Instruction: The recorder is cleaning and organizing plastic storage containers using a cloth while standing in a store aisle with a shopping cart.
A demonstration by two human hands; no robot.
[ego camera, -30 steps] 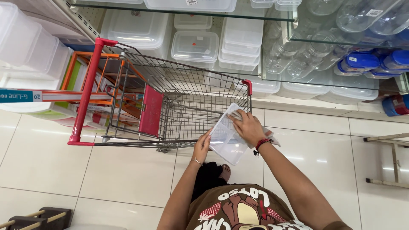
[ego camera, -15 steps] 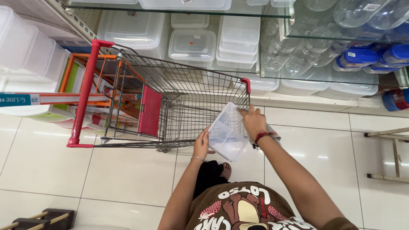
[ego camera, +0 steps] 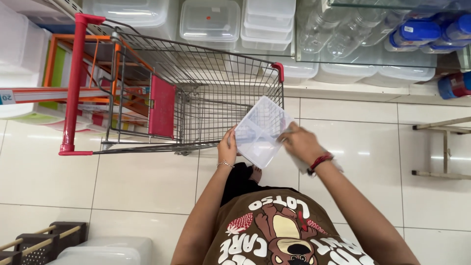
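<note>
A clear plastic container (ego camera: 260,130) with inner dividers is held tilted in front of me, over the near corner of a wire shopping cart (ego camera: 196,93). My left hand (ego camera: 228,145) grips its left edge from below. My right hand (ego camera: 300,142), with a red band at the wrist, holds its right side and also something pale that shows below the wrist, perhaps the lid (ego camera: 300,164). The cart has a red handle (ego camera: 74,83) and a red child-seat flap (ego camera: 162,106). Its basket looks empty.
Shelves ahead carry stacked clear plastic boxes (ego camera: 211,22) and clear bottles with blue caps (ego camera: 417,32). A folding stool frame (ego camera: 441,147) stands at the right. Dark crates (ego camera: 44,240) and a white box (ego camera: 105,250) lie at the lower left on the white tiled floor.
The container has been turned so its divided inside faces me. My right hand moved from its top to its right edge. The view has shifted slightly downward.
</note>
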